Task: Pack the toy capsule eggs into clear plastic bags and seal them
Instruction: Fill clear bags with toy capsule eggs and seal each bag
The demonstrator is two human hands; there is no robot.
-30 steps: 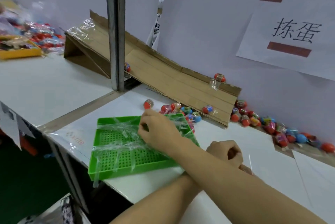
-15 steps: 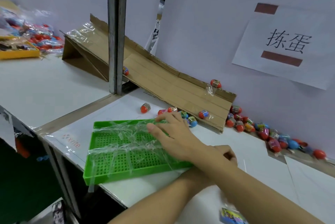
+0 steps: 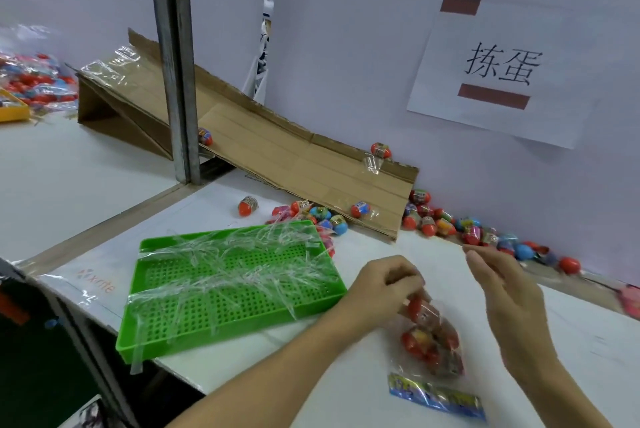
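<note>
Head view shows the left hand (image 3: 384, 289) pinching the top of a clear bag (image 3: 433, 341) of eggs lying near the table's (image 3: 571, 341) front edge, beside the green tray (image 3: 228, 285). Right hand (image 3: 509, 292) hovers just right of the bag with fingers loosely extended, holding nothing I can make out. Loose eggs (image 3: 467, 230) lie along the table's back edge below the cardboard ramp (image 3: 294, 157).

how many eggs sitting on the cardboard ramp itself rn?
3. One egg beside the metal post, one egg at the ramp's back edge by the wall, one egg near its lower front edge. The post may hide more.
</note>
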